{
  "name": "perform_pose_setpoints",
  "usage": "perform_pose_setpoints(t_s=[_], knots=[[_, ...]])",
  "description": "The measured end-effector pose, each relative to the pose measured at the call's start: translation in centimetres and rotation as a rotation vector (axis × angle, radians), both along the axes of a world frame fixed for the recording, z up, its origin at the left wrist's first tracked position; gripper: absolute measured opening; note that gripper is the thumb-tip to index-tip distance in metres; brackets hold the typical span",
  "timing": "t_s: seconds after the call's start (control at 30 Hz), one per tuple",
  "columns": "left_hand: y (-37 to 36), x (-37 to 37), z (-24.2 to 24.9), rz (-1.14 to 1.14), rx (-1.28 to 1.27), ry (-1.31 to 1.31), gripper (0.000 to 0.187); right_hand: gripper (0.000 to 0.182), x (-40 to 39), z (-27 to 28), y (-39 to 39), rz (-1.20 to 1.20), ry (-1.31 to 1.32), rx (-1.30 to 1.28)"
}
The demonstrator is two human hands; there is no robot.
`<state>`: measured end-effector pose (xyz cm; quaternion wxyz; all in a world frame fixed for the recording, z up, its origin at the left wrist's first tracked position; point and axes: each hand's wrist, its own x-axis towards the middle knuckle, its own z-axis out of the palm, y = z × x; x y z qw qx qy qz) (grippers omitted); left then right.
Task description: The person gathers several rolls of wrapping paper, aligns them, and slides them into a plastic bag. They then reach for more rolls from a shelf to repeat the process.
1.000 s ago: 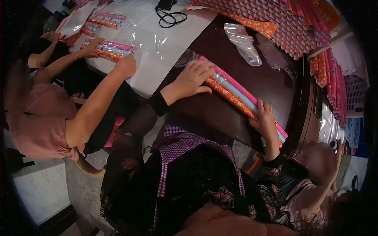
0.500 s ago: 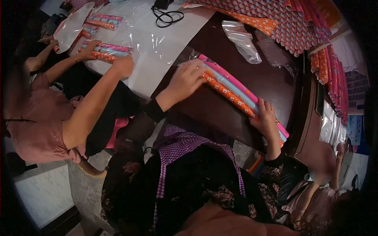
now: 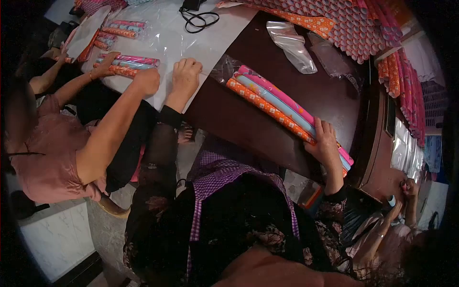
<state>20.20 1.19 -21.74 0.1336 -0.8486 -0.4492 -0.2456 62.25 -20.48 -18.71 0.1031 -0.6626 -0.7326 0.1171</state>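
Observation:
Three wrapping paper rolls [image 3: 275, 106], one pink, one light blue and one orange with white patterns, lie side by side on the dark table. Clear plastic film [image 3: 227, 68] sticks out past their upper left ends. My right hand [image 3: 325, 143] is closed around the rolls near their lower right ends. Away from the rolls, over the white sheet's edge, my left hand [image 3: 185, 79] has its fingers curled in; whatever they hold, if anything, is hidden from view.
At the left, a co-worker's hands [image 3: 147, 80] are at another set of rolls [image 3: 125, 63] on the white sheet [image 3: 167, 40]. Clear plastic bags [image 3: 292, 48] lie at the back of the dark table. Stacked rolls [image 3: 356, 36] fill the back right. Another person's hand [image 3: 395, 210] holds a roll at lower right.
My left hand has moved left, away from the rolls' upper ends to the white sheet. The rolls' upper ends have shifted slightly left. My right hand stays around the lower ends.

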Motion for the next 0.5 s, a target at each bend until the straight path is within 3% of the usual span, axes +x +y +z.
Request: perform_pose_setpoints(t_s=[0.2, 0.27, 0.3, 0.37, 0.5], knots=[[-0.2, -0.2, 0.2, 0.039, -0.025, 0.074, 0.031, 0.081, -0.1, 0.5, 0.1, -0.012, -0.024, -0.038], [-1.2, 1.3, 1.8, -0.041, -0.116, 0.109, 0.058, 0.080, -0.1, 0.1, 0.1, -0.024, -0.032, -0.029], [-1.9, 2.5, 2.8, -0.046, -0.118, 0.109, 0.058, 0.080, -0.1, 0.0, 0.1, -0.026, -0.042, -0.020], [-3.3, 5.3, 4.4, -0.309, -0.292, 0.200, 0.088, 0.079, -0.1, 0.3, 0.1, -0.010, -0.022, -0.008], [-1.7, 9.7, 3.8, -0.569, -0.181, 0.339, 0.096, 0.077, -0.1, 0.5, 0.2, 0.015, -0.006, -0.002]])
